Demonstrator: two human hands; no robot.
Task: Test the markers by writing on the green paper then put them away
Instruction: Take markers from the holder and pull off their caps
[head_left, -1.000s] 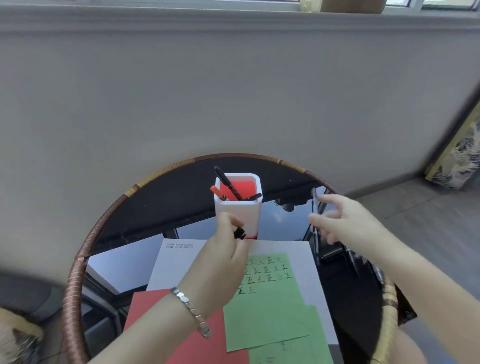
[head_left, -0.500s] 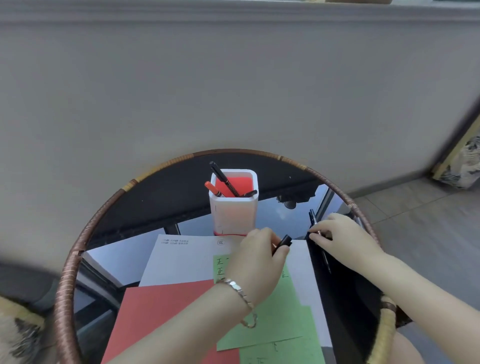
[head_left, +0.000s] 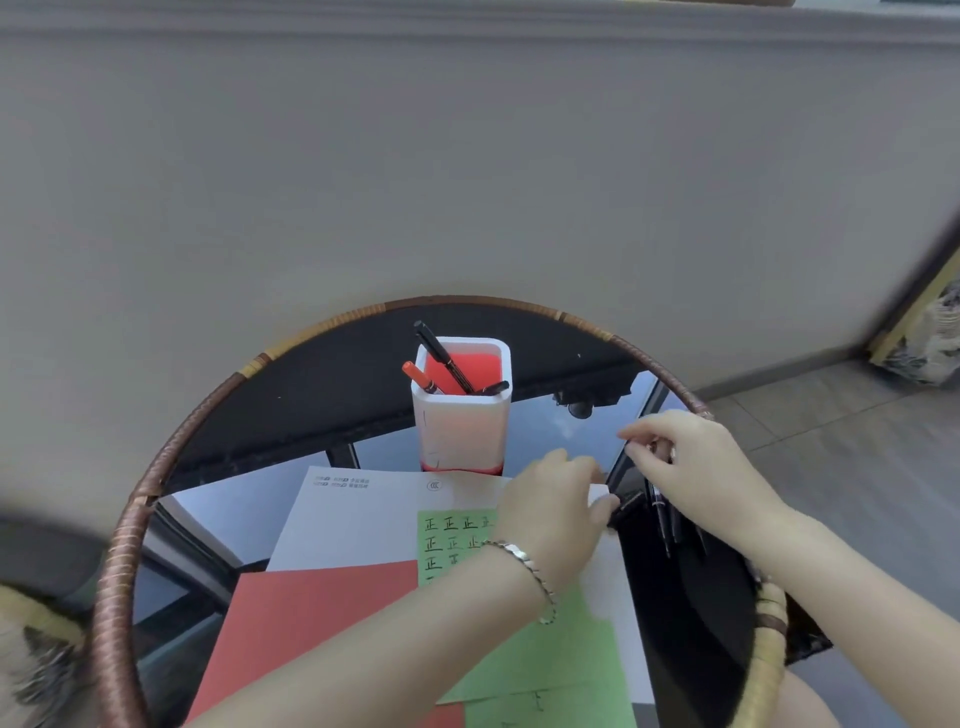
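Note:
My left hand (head_left: 556, 514) hovers over the green paper (head_left: 452, 540), fingers curled round a black marker (head_left: 626, 505) whose end pokes out past the thumb. My right hand (head_left: 696, 462) is at the table's right side, fingertips pinching the top of a black marker (head_left: 661, 512) that lies with others on the dark glass. The green paper bears rows of written characters. A white pen holder (head_left: 460, 431) with a red inside stands behind the papers and holds two black markers and an orange marker (head_left: 418, 376).
The round glass table has a woven rattan rim (head_left: 156, 467). White paper (head_left: 353, 519) lies under the green sheet, red paper (head_left: 311, 618) to the left, and a second green sheet (head_left: 550, 712) at the front edge. A grey wall rises close behind.
My left hand came down from the pen holder to the right edge of the green paper with its marker. My right hand lowered its marker onto the table's right side.

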